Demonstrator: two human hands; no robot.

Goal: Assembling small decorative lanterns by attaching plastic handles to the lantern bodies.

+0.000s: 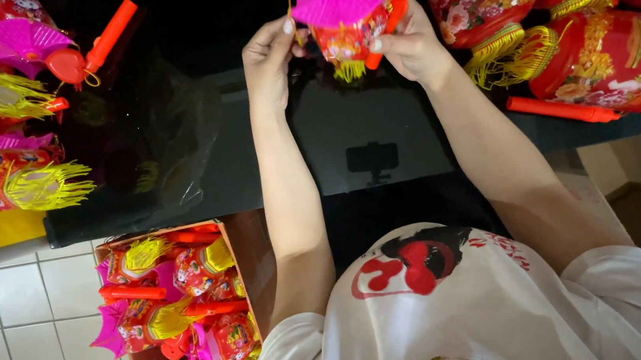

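A small toy lantern (pixel 342 19) with a magenta fan-shaped top, a red printed body and a yellow tassel hangs over the glossy black table (pixel 177 179) at the top centre. My left hand (pixel 270 60) pinches its left side near a thin yellow cord. My right hand (pixel 409 45) grips its right side together with a red plastic stick (pixel 397 5) that slants up to the right. Both forearms reach up from my white printed shirt at the bottom.
Several finished small lanterns (pixel 4 118) lie at the table's left end. Big red lanterns (pixel 608 46) with gold tassels and a red stick (pixel 563 109) fill the right. An open cardboard box (pixel 246 267) of small lanterns stands on the tiled floor (pixel 19 331) at lower left.
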